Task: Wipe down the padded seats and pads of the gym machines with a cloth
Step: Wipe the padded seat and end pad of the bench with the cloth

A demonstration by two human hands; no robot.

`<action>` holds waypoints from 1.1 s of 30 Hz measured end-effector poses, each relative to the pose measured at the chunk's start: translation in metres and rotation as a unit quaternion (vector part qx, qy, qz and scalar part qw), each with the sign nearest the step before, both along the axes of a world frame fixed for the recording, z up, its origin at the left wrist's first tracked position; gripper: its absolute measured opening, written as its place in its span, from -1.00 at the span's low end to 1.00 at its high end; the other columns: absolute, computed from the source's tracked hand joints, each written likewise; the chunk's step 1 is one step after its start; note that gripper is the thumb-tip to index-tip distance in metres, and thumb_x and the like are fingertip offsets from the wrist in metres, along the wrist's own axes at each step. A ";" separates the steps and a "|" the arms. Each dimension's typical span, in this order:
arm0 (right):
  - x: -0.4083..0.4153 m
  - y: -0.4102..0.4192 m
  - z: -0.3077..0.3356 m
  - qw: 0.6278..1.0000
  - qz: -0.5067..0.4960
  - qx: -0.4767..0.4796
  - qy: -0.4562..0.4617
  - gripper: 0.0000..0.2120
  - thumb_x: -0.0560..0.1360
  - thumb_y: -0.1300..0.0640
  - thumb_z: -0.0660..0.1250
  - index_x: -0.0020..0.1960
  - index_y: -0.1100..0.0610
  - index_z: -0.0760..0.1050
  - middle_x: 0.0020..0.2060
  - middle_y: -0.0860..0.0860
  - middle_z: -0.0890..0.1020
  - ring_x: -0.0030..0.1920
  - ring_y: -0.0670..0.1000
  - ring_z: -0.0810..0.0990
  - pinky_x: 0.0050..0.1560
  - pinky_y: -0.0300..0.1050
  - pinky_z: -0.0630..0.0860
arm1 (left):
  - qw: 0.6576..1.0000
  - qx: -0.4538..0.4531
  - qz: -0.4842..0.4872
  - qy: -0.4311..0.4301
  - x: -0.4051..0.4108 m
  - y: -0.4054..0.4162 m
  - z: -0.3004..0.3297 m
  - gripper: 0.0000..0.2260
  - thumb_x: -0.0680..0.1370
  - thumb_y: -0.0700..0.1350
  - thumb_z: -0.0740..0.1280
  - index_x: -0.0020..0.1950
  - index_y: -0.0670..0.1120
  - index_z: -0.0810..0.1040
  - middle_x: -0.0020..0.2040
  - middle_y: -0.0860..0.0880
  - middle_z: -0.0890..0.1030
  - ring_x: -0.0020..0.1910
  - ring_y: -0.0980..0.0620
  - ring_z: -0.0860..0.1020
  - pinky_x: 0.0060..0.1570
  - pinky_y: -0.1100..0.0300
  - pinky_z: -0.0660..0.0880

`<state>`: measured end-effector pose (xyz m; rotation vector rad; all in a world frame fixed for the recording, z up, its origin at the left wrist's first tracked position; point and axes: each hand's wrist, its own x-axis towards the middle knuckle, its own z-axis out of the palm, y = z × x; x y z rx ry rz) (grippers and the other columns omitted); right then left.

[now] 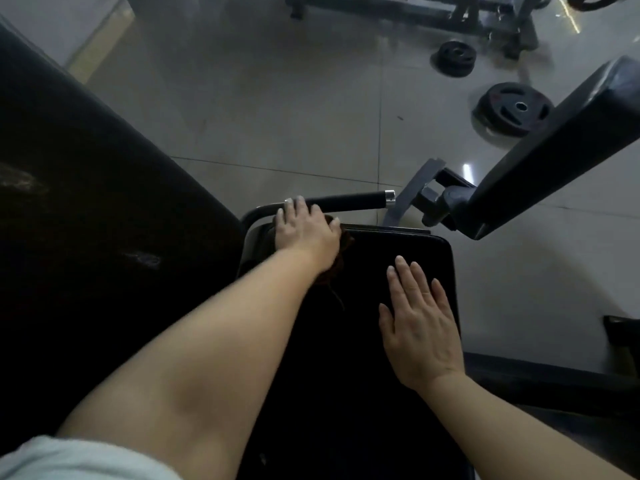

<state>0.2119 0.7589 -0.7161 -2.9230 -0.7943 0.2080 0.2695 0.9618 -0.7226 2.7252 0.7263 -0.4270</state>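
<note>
The left hand (304, 233) lies at the far left corner of the black seat (398, 258), fingers straight and spread, palm down, pressing a dark brown cloth (341, 252) against the padding. The cloth shows only at the hand's right edge and under the wrist (most of it is hidden beneath the palm), with a loose thread trailing toward the near side. The fingertips reach almost to a black handle (349, 201) with a metal end cap, which runs left to right just beyond the seat's far edge.

The right hand (417, 327) rests flat on the right part of the seat, fingers straight and slightly spread, holding nothing, well apart from the cloth.

To the left rises a large dark pad (86, 202), dim and hard to read. At far right another black pad (568, 143) tilts on a grey bracket. Two weight plates (512, 109) lie on the tiled floor (277, 109) beyond, near a machine frame (415, 12) at the far edge. A pale sleeve (69, 459) shows at the near left.
</note>
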 end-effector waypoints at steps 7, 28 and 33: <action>-0.002 0.001 -0.006 0.999 -0.005 -0.032 -0.038 -0.46 0.58 -0.08 0.00 0.48 0.13 0.23 0.49 0.04 0.22 0.50 0.06 0.15 0.42 0.04 0.04 | 0.999 0.023 -0.018 -0.045 -0.079 -0.062 0.005 -0.34 0.56 0.26 -0.18 0.56 -0.08 -0.16 0.55 -0.19 -0.21 0.52 -0.19 -0.23 0.46 -0.10 -0.22; -0.002 0.005 0.000 0.999 -0.020 -0.034 -0.037 -0.43 0.53 -0.13 0.02 0.45 0.13 0.32 0.46 0.08 0.33 0.47 0.09 0.24 0.42 0.05 0.06 | 0.989 0.004 -0.078 -0.128 -0.050 -0.037 -0.004 -0.47 0.60 0.04 -0.02 0.56 -0.04 0.02 0.57 -0.01 0.07 0.54 0.02 -0.04 0.49 0.03 -0.14; 0.000 0.006 0.002 0.999 -0.021 -0.016 -0.028 -0.42 0.54 -0.15 -0.01 0.47 0.10 0.28 0.48 0.04 0.28 0.50 0.05 0.16 0.46 0.00 -0.06 | 0.995 0.017 -0.032 -0.089 -0.010 -0.028 -0.008 -0.48 0.63 0.07 0.02 0.56 -0.05 0.04 0.57 -0.03 0.03 0.54 -0.02 -0.03 0.48 0.05 -0.16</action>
